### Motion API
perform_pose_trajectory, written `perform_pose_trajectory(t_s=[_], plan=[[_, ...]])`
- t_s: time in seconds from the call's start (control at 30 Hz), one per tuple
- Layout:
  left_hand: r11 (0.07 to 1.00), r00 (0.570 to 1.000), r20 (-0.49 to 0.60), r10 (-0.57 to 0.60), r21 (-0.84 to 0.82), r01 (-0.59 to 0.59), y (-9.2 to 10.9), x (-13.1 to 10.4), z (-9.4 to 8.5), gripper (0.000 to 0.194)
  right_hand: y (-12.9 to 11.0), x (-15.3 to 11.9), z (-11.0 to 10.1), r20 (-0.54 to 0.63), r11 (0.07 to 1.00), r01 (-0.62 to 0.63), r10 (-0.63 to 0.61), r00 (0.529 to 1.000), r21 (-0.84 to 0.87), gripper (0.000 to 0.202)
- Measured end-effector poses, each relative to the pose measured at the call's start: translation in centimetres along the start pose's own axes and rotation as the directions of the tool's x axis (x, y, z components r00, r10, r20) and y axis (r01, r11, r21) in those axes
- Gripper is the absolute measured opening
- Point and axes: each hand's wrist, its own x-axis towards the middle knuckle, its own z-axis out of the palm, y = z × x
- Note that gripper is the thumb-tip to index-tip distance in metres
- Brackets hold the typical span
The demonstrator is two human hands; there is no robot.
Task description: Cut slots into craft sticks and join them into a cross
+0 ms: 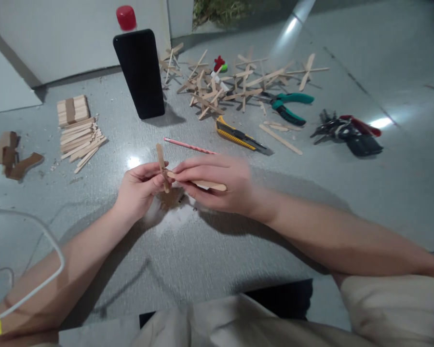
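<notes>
My left hand [135, 190] pinches a wooden craft stick [160, 155] that points up and away from me. Between the thumb and fingers of my right hand [227, 180] is a second craft stick [215, 185], lying crosswise. Its left tip meets the first stick, or comes very near it; I cannot tell whether they are joined. My right hand is slightly blurred. Below the hands, a brown patch of dust or shavings [169, 198] lies on the floor. Just beyond them rest a pink pencil [190, 145] and a yellow box cutter [238, 136].
Several crossed-stick pieces [244, 89] are heaped at the back beside green-handled pliers [291, 107]. A black phone [140, 74] stands upright before a red-capped bottle [126, 18]. Loose sticks [80, 140] lie left; keys [334, 127] lie right. A white cable [54, 241] crosses my left forearm.
</notes>
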Motion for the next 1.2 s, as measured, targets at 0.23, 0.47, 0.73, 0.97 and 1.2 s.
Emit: perform_pose_trajectory(t_s=[0.23, 0.47, 0.73, 0.97, 1.2], plan=[[0.991, 1.0, -0.006, 0.02, 0.131, -0.019, 0.2, -0.7, 0.5, 0.04, 0.0, 0.7, 0.0, -0.156, 0.984, -0.135, 0.152, 0.976, 0.116, 0.024], [0.862, 0.986, -0.027, 0.162, 0.49, -0.128, 0.8, -1.7, 1.4, 0.016, 1.0, 0.5, 0.3, 0.074, 0.89, -0.405, 0.399, 0.914, 0.211, 0.01], [0.701, 0.956, 0.055, 0.288, 0.669, -0.249, 0.8, -1.8, 1.3, 0.015, 1.4, 0.3, 1.5, 0.248, 0.722, -0.584, 0.529, 0.812, 0.372, 0.004], [0.585, 0.911, 0.165, 0.379, 0.72, -0.374, 1.1, -1.9, 0.9, 0.012, 1.1, 0.7, 0.7, 0.302, 0.692, -0.599, 0.517, 0.801, 0.403, 0.006], [0.46, 0.862, 0.244, 0.445, 0.763, -0.454, 0.9, -2.3, 0.8, 0.016, 1.4, 0.4, 1.1, 0.279, 0.733, -0.58, 0.51, 0.814, 0.354, 0.005]])
